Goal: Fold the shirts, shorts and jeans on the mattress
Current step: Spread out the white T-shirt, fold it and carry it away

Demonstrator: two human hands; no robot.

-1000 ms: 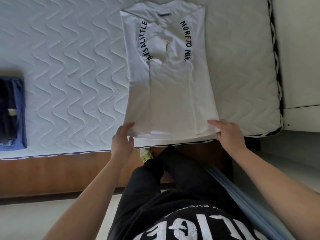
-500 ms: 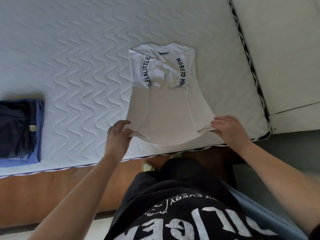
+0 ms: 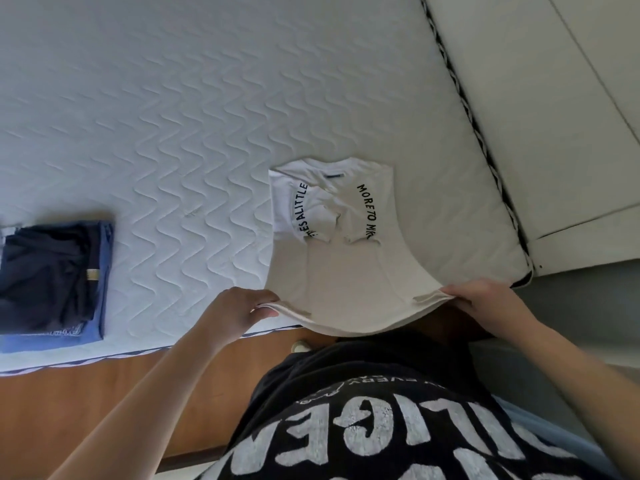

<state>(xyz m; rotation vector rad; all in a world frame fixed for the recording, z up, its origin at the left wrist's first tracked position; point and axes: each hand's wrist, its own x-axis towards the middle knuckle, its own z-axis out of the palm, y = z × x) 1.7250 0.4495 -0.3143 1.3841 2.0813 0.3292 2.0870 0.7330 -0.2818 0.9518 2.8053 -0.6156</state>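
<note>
A white T-shirt [image 3: 341, 268] with dark lettering lies on the quilted mattress [image 3: 194, 126], its sleeves folded in over the chest and its collar pointing away from me. My left hand [image 3: 239, 308] pinches the near left corner of the hem. My right hand [image 3: 485, 303] pinches the near right corner. The hem is lifted off the mattress and sags between my hands, over the bed's near edge.
A stack of folded dark and blue clothes [image 3: 52, 282] sits at the left near the mattress edge. A wooden bed frame [image 3: 114, 403] runs below the mattress. A pale wall or panel [image 3: 554, 116] borders the mattress on the right.
Both hands took hold of the shirt's hem corners and raised them off the mattress. The view has pulled back, so the shirt looks smaller and lower in the frame.
</note>
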